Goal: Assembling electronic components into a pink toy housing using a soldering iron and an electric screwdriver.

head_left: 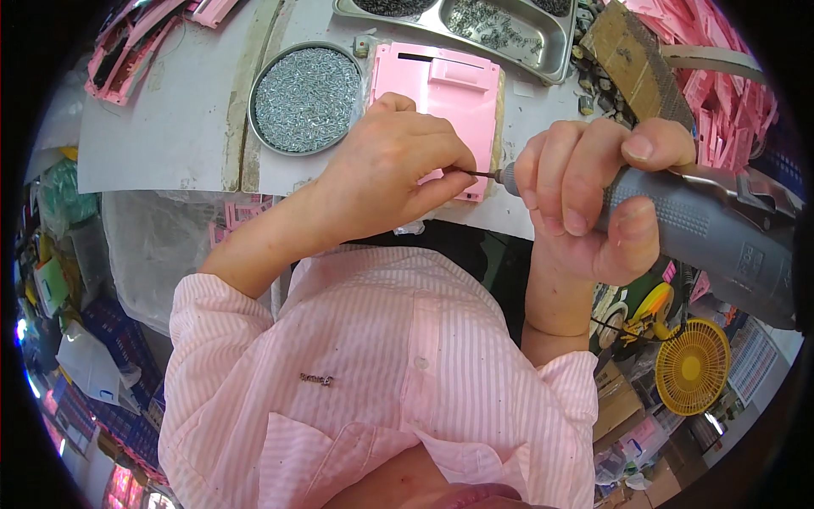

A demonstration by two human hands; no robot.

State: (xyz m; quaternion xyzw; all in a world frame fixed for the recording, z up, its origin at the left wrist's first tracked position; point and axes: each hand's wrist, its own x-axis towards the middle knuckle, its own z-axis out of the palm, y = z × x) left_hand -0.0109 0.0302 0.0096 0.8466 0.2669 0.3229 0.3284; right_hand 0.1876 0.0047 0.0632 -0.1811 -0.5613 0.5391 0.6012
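Observation:
My right hand (589,191) is wrapped round a grey electric screwdriver (678,212), held nearly level with its thin dark bit (483,175) pointing left. At the bit's tip, the thumb and forefinger of my left hand (390,161) are pinched together. Whatever sits between those fingertips is too small to make out. Beneath and just beyond both hands, a flat pink plastic housing (466,102) lies on the white table (182,110) near its front edge. It has a dark slot and a raised block at its far end, and my left hand covers part of its near left side.
Left of the housing stands a round metal dish (253,102) full of small silver screws. A compartmented steel tray (555,69) with dark small parts is at the back. Pink plastic pieces (721,102) heap up at the far right beside a cardboard piece (632,64); more pink parts (136,51) lie far left.

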